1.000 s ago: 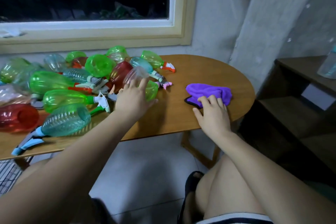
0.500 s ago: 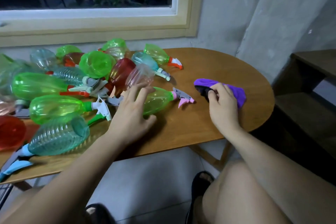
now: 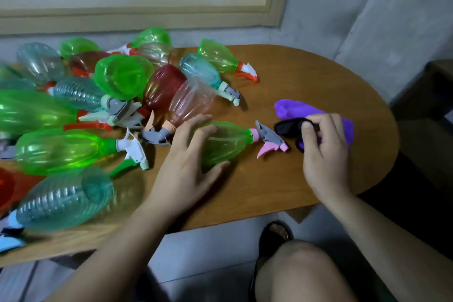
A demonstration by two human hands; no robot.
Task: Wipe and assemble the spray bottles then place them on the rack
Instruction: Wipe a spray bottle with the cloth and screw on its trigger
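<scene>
The left hand [image 3: 190, 154] lies spread over the base end of a green bottle [image 3: 225, 142], fingers draped on it but not yet closed around it. That bottle lies flat on the table [image 3: 306, 179], long axis running left to right, its pink trigger [image 3: 269, 141] pointing toward the right hand [image 3: 323, 152]. The right hand pinches the purple cloth [image 3: 291, 109] just beside the trigger, so I judge the cloth hand nearer the nozzle end.
</scene>
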